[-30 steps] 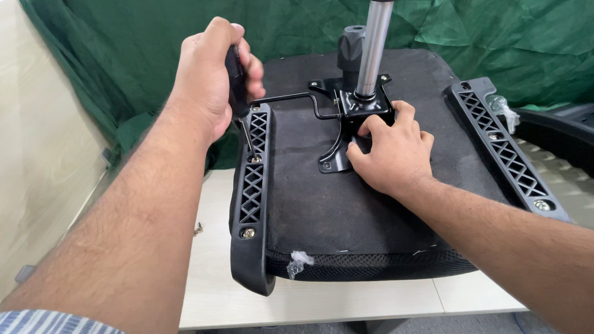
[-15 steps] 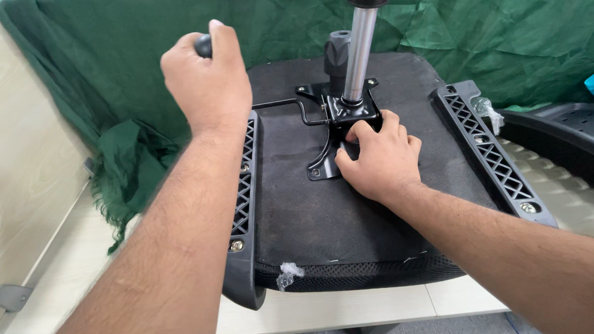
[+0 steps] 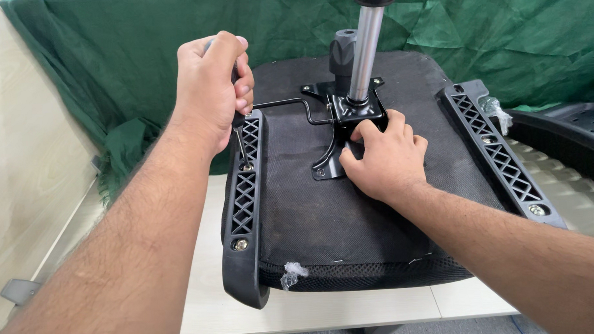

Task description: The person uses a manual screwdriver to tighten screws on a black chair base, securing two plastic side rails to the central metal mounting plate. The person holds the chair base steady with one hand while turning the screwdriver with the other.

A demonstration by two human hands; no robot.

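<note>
An upturned black chair seat [image 3: 312,212] lies on a white table [image 3: 206,289]. My left hand [image 3: 208,84] is shut on a black-handled screwdriver [image 3: 242,148], held upright with its thin shaft meeting a screw in the left black lattice bracket [image 3: 242,208]. My right hand [image 3: 382,161] presses flat on the seat beside the black metal mechanism plate [image 3: 328,164], fingertips touching the base of the chrome gas cylinder [image 3: 365,52]. A thin bent lever [image 3: 281,103] runs left from the plate.
A matching lattice bracket [image 3: 494,153] is screwed along the seat's right edge. A black knob [image 3: 342,50] stands behind the cylinder. Green cloth [image 3: 109,61] hangs at the back and left. Another black chair part [image 3: 572,131] lies at the right.
My left hand has come down with the tool, so its tip now rests on the left bracket's screw. My right hand has stayed by the mechanism plate.
</note>
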